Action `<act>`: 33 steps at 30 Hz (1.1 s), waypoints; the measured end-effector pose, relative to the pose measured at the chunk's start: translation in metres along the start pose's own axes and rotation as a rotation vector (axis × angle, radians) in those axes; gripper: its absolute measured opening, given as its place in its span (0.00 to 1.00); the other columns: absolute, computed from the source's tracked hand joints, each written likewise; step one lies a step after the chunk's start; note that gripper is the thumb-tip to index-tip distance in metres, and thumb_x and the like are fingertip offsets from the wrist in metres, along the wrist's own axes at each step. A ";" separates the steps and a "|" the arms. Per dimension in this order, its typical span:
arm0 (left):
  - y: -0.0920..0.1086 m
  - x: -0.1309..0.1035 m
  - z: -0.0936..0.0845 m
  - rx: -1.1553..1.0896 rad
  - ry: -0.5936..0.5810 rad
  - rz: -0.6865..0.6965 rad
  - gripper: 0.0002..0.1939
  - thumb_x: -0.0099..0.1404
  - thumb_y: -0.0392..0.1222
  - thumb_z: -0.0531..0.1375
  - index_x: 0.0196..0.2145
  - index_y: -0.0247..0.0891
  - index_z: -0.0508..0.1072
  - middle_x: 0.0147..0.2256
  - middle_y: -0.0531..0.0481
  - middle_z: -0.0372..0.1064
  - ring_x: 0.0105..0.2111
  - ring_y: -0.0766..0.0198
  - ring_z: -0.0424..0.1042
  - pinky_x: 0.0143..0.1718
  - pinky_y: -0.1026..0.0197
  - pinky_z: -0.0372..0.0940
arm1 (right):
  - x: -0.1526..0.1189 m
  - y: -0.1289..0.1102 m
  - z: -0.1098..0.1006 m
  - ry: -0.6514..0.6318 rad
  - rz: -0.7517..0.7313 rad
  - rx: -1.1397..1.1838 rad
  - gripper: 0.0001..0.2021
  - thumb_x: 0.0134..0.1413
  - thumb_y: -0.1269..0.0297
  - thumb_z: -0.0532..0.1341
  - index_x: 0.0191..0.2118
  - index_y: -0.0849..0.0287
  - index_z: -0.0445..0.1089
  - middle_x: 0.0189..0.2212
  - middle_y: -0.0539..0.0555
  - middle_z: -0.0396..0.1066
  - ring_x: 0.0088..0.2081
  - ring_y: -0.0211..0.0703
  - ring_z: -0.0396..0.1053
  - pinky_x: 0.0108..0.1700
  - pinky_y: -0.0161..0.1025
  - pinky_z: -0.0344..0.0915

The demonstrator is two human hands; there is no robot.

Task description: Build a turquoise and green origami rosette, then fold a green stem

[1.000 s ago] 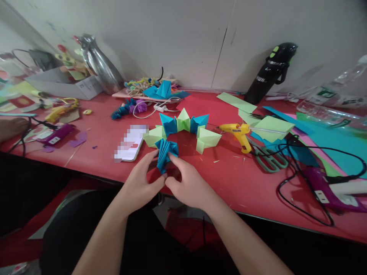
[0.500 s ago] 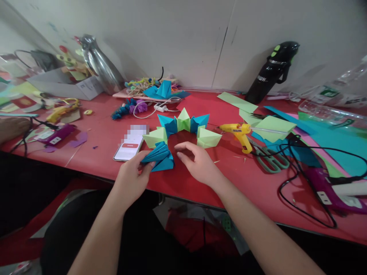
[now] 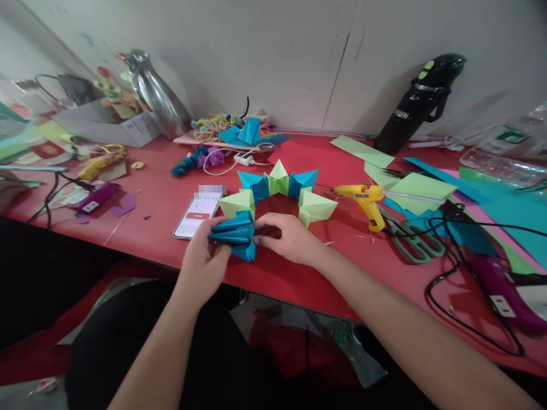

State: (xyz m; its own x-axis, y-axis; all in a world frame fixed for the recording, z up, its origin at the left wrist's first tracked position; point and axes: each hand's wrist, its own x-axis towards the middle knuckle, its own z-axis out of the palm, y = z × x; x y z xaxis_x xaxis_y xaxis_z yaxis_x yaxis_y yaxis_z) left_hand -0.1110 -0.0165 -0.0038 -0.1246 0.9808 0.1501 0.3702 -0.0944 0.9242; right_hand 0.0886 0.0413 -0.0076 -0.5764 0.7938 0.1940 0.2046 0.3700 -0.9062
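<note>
Along the near edge of the red table [image 3: 273,279], both hands are working at a bunch of folded blue paper [image 3: 239,233]. The left hand [image 3: 203,262] is grasping it from its left end, thumb below and fingers above, with the pleats showing in between. The right hand [image 3: 294,242] is curling its fingers against the other end; whether it is pinching the paper or only touching it, one cannot tell. Over to the right, a purple power strip [image 3: 487,279] is lying near the same edge. Just beyond the left hand, a phone [image 3: 193,217] is lying with its screen lit. Behind the blue bunch, an arc of folded paper [image 3: 278,181], blue and pale green, is curving with its open side toward the person. To the right of the arc, green-handled scissors [image 3: 414,244] are lying near a yellow glue gun [image 3: 363,198], and beyond these a pale green sheet [image 3: 423,191] is resting among other coloured papers. Farther back, a pile of sticks [image 3: 216,130] is sitting beside a blue paper shape [image 3: 250,134]. At the rear, a silver jug [image 3: 160,94] is standing on the left and a black bottle [image 3: 410,108] on the right, both before the pale wall [image 3: 265,51].
</note>
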 end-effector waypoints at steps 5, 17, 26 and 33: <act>-0.004 -0.002 0.017 -0.120 0.201 -0.022 0.24 0.58 0.34 0.60 0.52 0.41 0.67 0.40 0.50 0.70 0.35 0.63 0.72 0.34 0.63 0.68 | 0.000 -0.009 0.005 0.027 -0.072 -0.162 0.05 0.60 0.68 0.62 0.41 0.57 0.75 0.39 0.52 0.76 0.41 0.42 0.72 0.44 0.39 0.67; -0.007 -0.005 0.020 -0.063 0.178 0.053 0.27 0.59 0.32 0.60 0.56 0.41 0.64 0.55 0.42 0.67 0.54 0.54 0.70 0.51 0.52 0.69 | -0.006 -0.009 0.015 0.024 -0.153 -0.336 0.04 0.65 0.67 0.58 0.41 0.58 0.70 0.39 0.53 0.73 0.42 0.42 0.70 0.45 0.38 0.65; -0.004 -0.005 0.018 0.139 0.214 0.171 0.22 0.58 0.29 0.58 0.51 0.40 0.71 0.59 0.41 0.61 0.61 0.49 0.63 0.57 0.48 0.65 | -0.006 -0.004 0.019 0.029 -0.149 -0.337 0.05 0.67 0.69 0.56 0.41 0.59 0.70 0.39 0.55 0.73 0.41 0.44 0.70 0.43 0.38 0.66; 0.002 -0.006 0.019 -0.022 0.198 0.031 0.21 0.58 0.32 0.60 0.50 0.40 0.70 0.47 0.47 0.71 0.42 0.59 0.73 0.42 0.57 0.69 | -0.006 -0.002 0.020 0.050 -0.111 -0.329 0.07 0.65 0.73 0.56 0.42 0.58 0.70 0.42 0.56 0.74 0.43 0.46 0.71 0.44 0.39 0.65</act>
State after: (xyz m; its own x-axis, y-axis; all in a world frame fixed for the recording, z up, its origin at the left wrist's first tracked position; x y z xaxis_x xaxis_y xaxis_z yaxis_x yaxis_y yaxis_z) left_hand -0.0916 -0.0190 -0.0094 -0.2928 0.9249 0.2426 0.3564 -0.1298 0.9253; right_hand 0.0762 0.0259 -0.0141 -0.5715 0.7595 0.3107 0.3912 0.5850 -0.7105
